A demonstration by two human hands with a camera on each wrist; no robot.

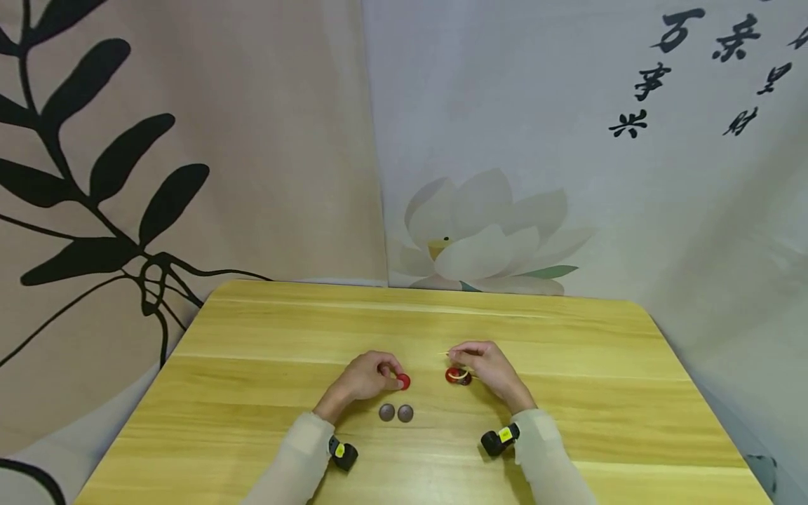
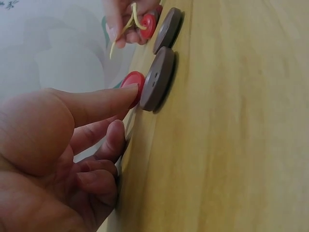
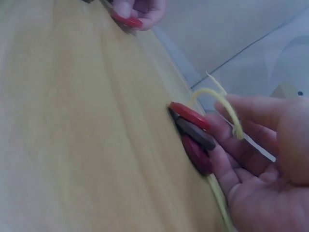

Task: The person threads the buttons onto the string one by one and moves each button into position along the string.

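Observation:
My left hand pinches a round red button, the thumb laid on its face. Two brown buttons lie side by side on the table just nearer to me. Off to the right, my right hand pinches a yellow cord close to its end, between thumb and forefinger. Strung on this cord in a leaning stack are a red button, a brown button and a dark red button. The other fingers of that hand lie against the stack.
The wooden table has its far edge against a printed cloth backdrop with leaves, a flower and writing. A small black camera sits on each wrist, the left one and the right one.

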